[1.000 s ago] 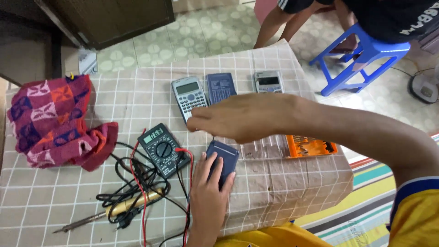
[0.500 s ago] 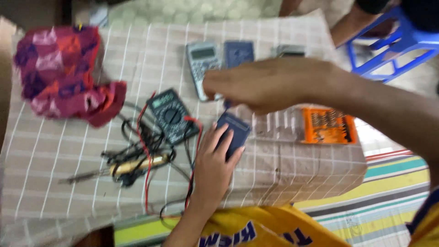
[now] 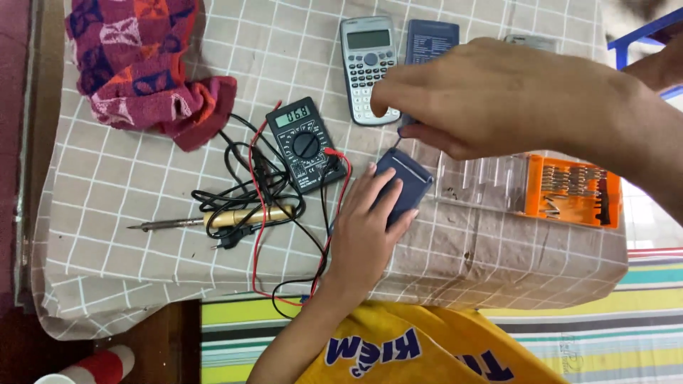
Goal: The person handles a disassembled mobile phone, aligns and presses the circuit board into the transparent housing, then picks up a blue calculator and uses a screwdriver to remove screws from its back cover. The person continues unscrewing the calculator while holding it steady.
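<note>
Left hand lies flat with fingers spread over a small dark blue case, pinning it to the checked surface just right of the black multimeter. Right hand hovers just above that case, fingers pinched shut on a thin dark tool whose tip points down at it; the tool itself is too hidden to identify. Grey calculator sits above the multimeter, orange bit set well right of it, soldering iron lower left, red cloth upper left.
</note>
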